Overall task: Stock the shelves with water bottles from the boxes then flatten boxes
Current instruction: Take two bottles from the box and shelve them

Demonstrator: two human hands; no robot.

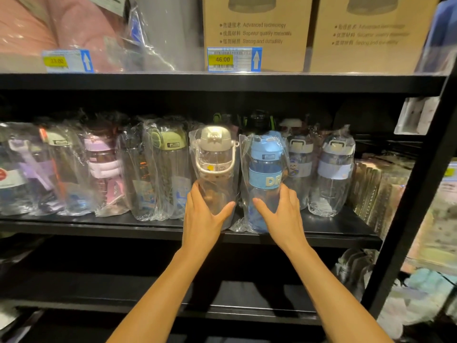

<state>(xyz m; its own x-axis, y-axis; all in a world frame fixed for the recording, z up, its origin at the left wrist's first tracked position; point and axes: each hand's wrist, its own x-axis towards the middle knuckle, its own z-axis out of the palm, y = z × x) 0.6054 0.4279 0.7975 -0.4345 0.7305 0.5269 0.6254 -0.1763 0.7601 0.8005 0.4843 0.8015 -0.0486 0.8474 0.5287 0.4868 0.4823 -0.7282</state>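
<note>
The left hand (202,216) grips a clear beige-lidded bottle (215,167); the right hand (280,214) grips a blue-banded bottle (265,169). Both bottles are cylindrical, in crinkly plastic bags (241,225) on the black shelf (123,227).

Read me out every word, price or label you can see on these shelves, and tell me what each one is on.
"46.00": middle price tag.
"33.00": left price tag, faint.
"Advanced technology", "Superior quality materials", "Strong and durability": left cardboard box.
"DR": band of the blue bottle.
Too blurred or small: right cardboard box print; lid label on the cream-lidded bottle.
</note>
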